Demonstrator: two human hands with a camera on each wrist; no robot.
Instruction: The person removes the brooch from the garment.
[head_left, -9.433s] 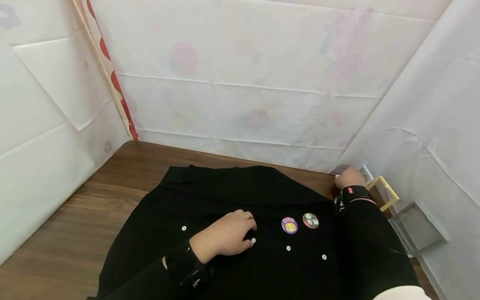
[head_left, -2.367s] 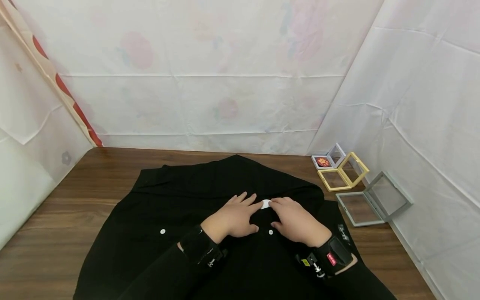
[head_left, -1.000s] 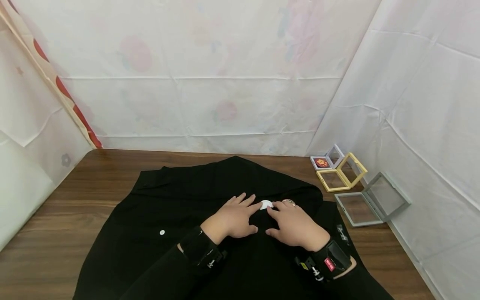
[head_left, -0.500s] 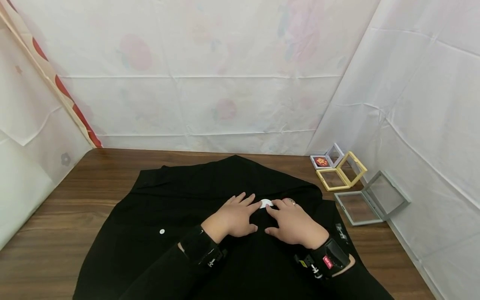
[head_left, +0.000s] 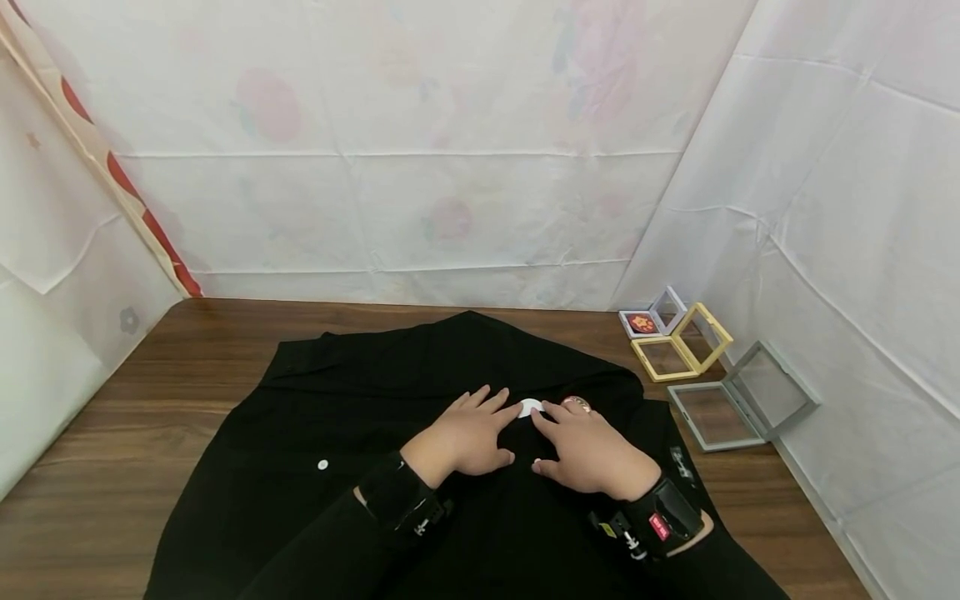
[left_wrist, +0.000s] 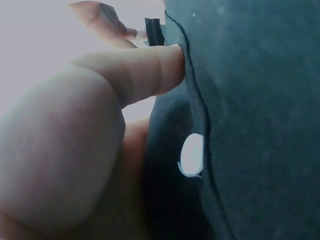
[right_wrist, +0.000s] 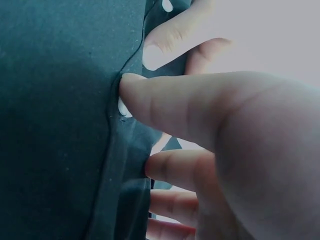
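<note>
A black button-up shirt (head_left: 405, 375) lies spread over the wooden table. My left hand (head_left: 467, 437) rests on it with fingers spread, the index fingertip at the left edge of a round white piece (head_left: 530, 407). My right hand (head_left: 597, 450) lies opposite, its fingers reaching the piece's right side. Part of a round badge (head_left: 576, 404) shows beyond the right hand's fingers; the rest is covered. In the left wrist view a white button (left_wrist: 192, 156) sits by the fabric edge, below the thumb. In the right wrist view the thumb (right_wrist: 155, 97) partly covers a white button (right_wrist: 123, 108).
At the right stand three opened frame cases: a small lilac one (head_left: 665, 308) holding a red-and-yellow badge (head_left: 642, 322), a yellow one (head_left: 703, 367) and a larger grey one (head_left: 738, 446). White cloth walls (head_left: 450, 167) enclose the table (head_left: 82, 433).
Since the oldest frame, my right hand has come from the cases at the right to the shirt, and the white piece has appeared. Over the last second both hands stay nearly still.
</note>
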